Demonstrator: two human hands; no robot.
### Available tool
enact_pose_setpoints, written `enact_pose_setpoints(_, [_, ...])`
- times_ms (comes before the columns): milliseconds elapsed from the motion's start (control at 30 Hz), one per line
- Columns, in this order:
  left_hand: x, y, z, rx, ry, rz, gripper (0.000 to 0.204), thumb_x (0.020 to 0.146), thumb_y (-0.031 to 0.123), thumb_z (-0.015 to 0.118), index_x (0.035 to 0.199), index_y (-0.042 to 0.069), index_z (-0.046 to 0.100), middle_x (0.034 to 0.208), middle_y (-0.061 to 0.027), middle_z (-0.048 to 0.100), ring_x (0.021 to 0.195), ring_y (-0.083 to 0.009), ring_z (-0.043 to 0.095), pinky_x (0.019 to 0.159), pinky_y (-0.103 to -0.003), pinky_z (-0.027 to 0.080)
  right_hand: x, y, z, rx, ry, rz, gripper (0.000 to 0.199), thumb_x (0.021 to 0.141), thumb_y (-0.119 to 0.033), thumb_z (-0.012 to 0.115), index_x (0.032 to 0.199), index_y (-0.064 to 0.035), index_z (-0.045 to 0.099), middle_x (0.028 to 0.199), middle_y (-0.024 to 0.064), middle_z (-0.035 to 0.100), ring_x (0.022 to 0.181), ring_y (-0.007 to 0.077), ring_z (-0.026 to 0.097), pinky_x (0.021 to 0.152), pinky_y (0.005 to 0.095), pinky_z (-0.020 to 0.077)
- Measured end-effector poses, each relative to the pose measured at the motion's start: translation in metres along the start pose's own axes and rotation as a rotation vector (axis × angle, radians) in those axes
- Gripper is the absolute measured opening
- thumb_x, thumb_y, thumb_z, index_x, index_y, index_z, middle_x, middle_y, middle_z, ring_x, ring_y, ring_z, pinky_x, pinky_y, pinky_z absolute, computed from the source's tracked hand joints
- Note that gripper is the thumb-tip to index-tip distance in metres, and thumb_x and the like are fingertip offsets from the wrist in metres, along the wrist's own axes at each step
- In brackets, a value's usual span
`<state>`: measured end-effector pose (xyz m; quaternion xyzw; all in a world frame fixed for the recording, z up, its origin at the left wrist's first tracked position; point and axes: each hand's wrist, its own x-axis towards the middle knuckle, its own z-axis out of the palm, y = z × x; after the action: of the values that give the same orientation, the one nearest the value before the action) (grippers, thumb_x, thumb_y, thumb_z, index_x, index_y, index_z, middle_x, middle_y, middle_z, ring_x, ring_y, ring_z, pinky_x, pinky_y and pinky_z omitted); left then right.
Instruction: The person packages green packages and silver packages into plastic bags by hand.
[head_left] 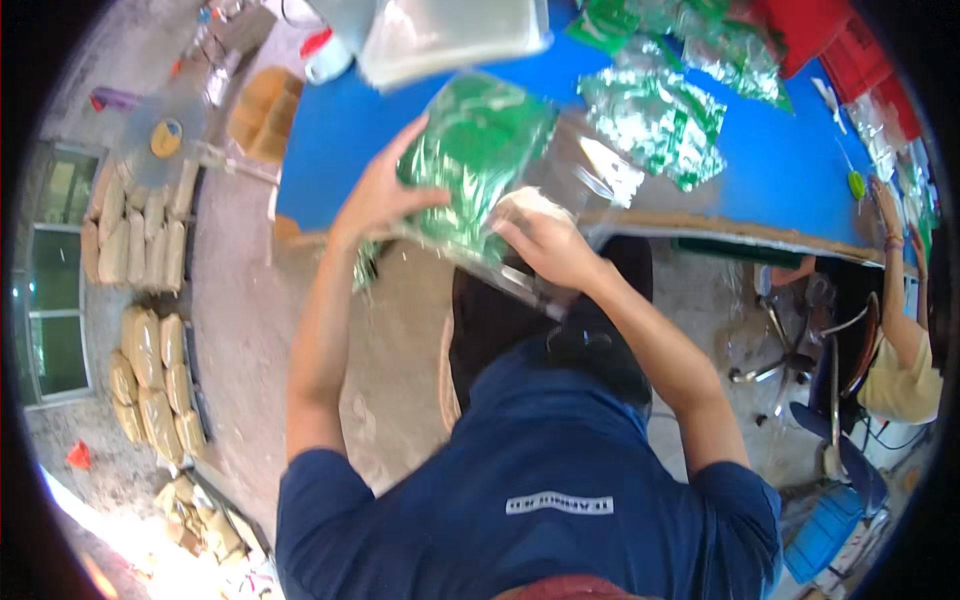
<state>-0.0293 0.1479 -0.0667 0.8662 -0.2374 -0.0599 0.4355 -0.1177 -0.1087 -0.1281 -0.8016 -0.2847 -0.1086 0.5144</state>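
Note:
A clear plastic bag with green contents or print (475,150) is tilted over the near edge of the blue table. Along its left side my left hand (385,195) grips it, thumb across the front and fingers behind. My right hand (550,245) is closed at the bag's lower right, around a pale, cloth-like wad (535,202) pressed against the plastic. Motion blur hides the wad's exact kind. Just right of the bag, a clear, shiny plastic sheet or sleeve (605,170) shows; I cannot tell whether it is part of the same bag.
On the blue table (340,135) lie a stack of clear bags (450,40), more green-and-clear bags (655,120) and red containers (830,40). A white cup with red (325,55) stands at the back left. Another person's hand (885,205) works at right. Filled brown sacks (150,360) are left.

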Motion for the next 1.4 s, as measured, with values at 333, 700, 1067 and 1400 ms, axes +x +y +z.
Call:
enact_pose_setpoints(333, [-0.091,0.031,0.052,-0.064,0.81,0.217,0.09,0.076,0.021,0.084,0.146,-0.003,0.033,0.142,-0.0223,0.041,0.137,-0.0319,0.038,0.116,-0.045,0.027,0.003,-0.008,0.044,-0.321,-0.063,-0.129,0.031,0.083,-0.002,0.06,0.114,-0.0041,0.06,0.112,0.0114,0.06,0.104,0.0314,0.057,0.088,0.0415,0.046])
enact_pose_setpoints(700, [-0.14,0.017,0.132,-0.737,0.799,-0.396,0.033,0.085,-0.006,0.07,0.11,0.002,0.051,0.092,-0.0071,0.062,0.086,-0.0154,0.063,0.081,-0.031,0.054,0.035,-0.008,0.094,-0.255,-0.051,-0.271,0.029,0.074,-0.007,0.065,0.102,-0.0007,0.061,0.105,0.0136,0.062,0.1,0.0322,0.058,0.086,0.0427,0.0474])
enact_pose_setpoints(1067, [-0.141,0.028,0.137,-0.768,0.845,-0.36,0.024,0.086,-0.003,0.07,0.101,0.004,0.053,0.094,-0.0046,0.062,0.084,-0.0092,0.061,0.076,-0.024,0.051,0.032,-0.033,0.102,0.294,-0.058,0.019,0.035,0.087,0.0,0.06,0.122,-0.0032,0.057,0.118,0.0208,0.059,0.112,0.0396,0.056,0.097,0.0436,0.0447])
enact_pose_setpoints(1400, [-0.173,0.025,0.13,-0.674,0.806,-0.424,0.021,0.086,-0.003,0.072,0.099,0.001,0.057,0.091,-0.0066,0.064,0.085,-0.0116,0.063,0.079,-0.026,0.053,0.03,-0.028,0.083,-0.212,0.048,-0.305,0.02,0.079,-0.002,0.061,0.099,0.0009,0.063,0.102,0.0155,0.063,0.093,0.0373,0.063,0.084,0.045,0.0505])
